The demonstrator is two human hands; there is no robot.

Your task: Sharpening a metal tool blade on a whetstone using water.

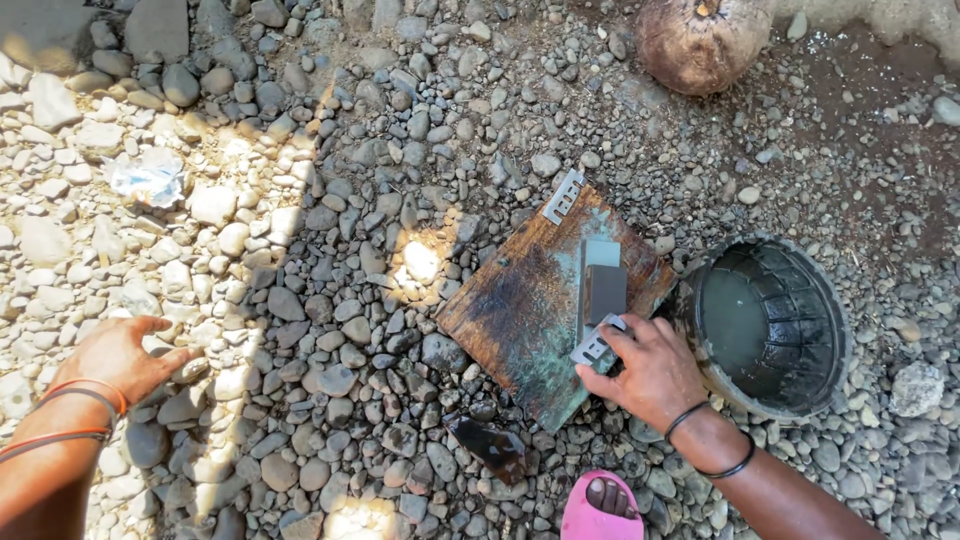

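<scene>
Two bare hands are ours, and each does a different job. Our right hand (648, 372), at about four o'clock in the view, pinches a small pale metal clamp bracket (596, 343) between thumb and fingertips at the near end of a dark grey rectangular sharpening stone (604, 287). The stone lies lengthwise on a weathered, rust-brown wooden board stained with green (520, 310), and a second bracket of the same pale metal (563, 196) sits at the board's far edge, toward twelve o'clock; we judge that the brackets sit at the ends so the stone cannot slide. At three o'clock, just beside the board, stands a round black ribbed basin holding murky water (768, 325), close enough for the right hand to reach. Our left hand (115, 355), at eight o'clock and well apart from the board, rests spread and flat on the grey river pebbles (330, 200), seemingly to prop our weight as we lean in. A brown dried coconut (700, 38) lies at one o'clock, a pink sandal (598, 510) at six, and a crumpled clear wrapper (148, 180) at ten.
</scene>
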